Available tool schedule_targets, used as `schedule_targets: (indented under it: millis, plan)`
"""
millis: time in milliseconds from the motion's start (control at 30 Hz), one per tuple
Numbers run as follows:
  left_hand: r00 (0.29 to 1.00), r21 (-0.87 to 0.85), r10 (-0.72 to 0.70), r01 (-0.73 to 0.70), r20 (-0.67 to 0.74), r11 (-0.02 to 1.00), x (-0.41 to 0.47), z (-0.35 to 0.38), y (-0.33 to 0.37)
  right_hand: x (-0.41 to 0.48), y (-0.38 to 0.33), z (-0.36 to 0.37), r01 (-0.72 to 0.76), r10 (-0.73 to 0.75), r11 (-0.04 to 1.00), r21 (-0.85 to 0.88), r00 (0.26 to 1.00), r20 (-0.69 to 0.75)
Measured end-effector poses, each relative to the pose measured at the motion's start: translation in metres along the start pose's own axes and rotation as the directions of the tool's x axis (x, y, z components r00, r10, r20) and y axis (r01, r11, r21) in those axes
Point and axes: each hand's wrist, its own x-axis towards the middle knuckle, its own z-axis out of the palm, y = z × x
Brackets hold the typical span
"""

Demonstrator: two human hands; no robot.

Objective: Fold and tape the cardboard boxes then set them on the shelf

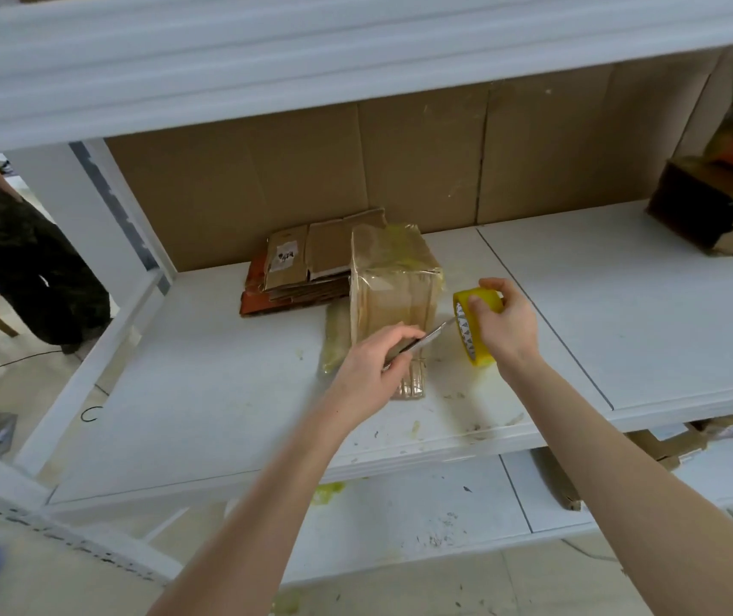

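White shelf [600, 304], middle tier, backed with brown cardboard sheet [266, 180]. One assembled cardboard box [393, 282], wrapped in clear tape, stands upright near the shelf's centre. A stack of flattened boxes [302, 269] lies just beside it to the left, touching. Right hand [506, 324] grips a yellow tape roll [471, 322], fingers curled round its rim, just right of the box. Left hand [369, 362] pinches a thin metal blade [433, 335], tip angled up toward the roll.
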Motion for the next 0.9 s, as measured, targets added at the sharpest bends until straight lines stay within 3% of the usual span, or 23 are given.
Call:
schedule_targets:
  millis: [100,167,267,333,433,600,633,667,733,767,833,900]
  plan:
    - [0.999,-0.198,-0.021,0.014,-0.031,0.980,-0.001,0.008,0.003,0.001,0.005,-0.008,0.006,-0.006,1.000,0.004,1.000,-0.020]
    - [0.984,-0.265,-0.036,-0.011,-0.173,0.964,-0.007,0.010,0.002,0.001,0.010,-0.012,0.008,-0.008,1.000,0.012,1.000,-0.014]
    - [0.890,-0.198,-0.083,-0.008,-0.448,0.980,-0.015,-0.001,-0.014,0.001,0.013,-0.014,0.005,-0.005,1.000,0.012,1.000,-0.017]
    - [0.818,-0.072,-0.146,0.128,-0.556,0.989,-0.019,-0.018,-0.040,0.003,0.013,-0.013,-0.003,0.003,1.000,0.027,1.000,-0.012]
    - [0.774,0.130,-0.299,0.437,-0.558,0.890,-0.029,-0.046,-0.091,0.005,0.008,-0.008,-0.022,0.024,0.998,0.060,0.999,-0.030]
    - [0.721,0.333,-0.566,0.690,-0.400,0.643,-0.045,-0.058,-0.130,0.010,0.004,-0.003,-0.045,0.050,0.997,0.069,0.995,-0.081]
    - [0.730,0.346,-0.547,0.679,-0.409,0.648,-0.044,-0.056,-0.127,0.010,0.004,-0.002,-0.041,0.046,0.996,0.078,0.997,-0.057]
    - [0.767,0.311,-0.473,0.620,-0.434,0.720,-0.041,-0.052,-0.119,0.010,0.003,-0.001,-0.032,0.035,0.995,0.089,0.999,-0.027]
    - [0.847,0.190,-0.210,0.338,-0.489,0.922,-0.029,-0.043,-0.086,0.007,0.001,0.006,-0.012,0.008,0.993,0.117,0.999,0.040]
    - [0.869,0.177,-0.077,0.186,-0.488,0.966,-0.020,-0.037,-0.065,0.005,0.000,0.010,-0.005,-0.004,0.991,0.131,0.997,0.074]
    - [0.911,0.276,0.131,-0.020,-0.390,0.961,0.002,-0.029,-0.028,0.001,-0.005,0.019,0.003,-0.022,0.989,0.150,0.992,0.123]
    - [0.948,0.414,0.221,-0.110,-0.229,0.903,0.022,-0.022,-0.006,0.000,-0.008,0.022,0.009,-0.030,0.987,0.160,0.991,0.131]
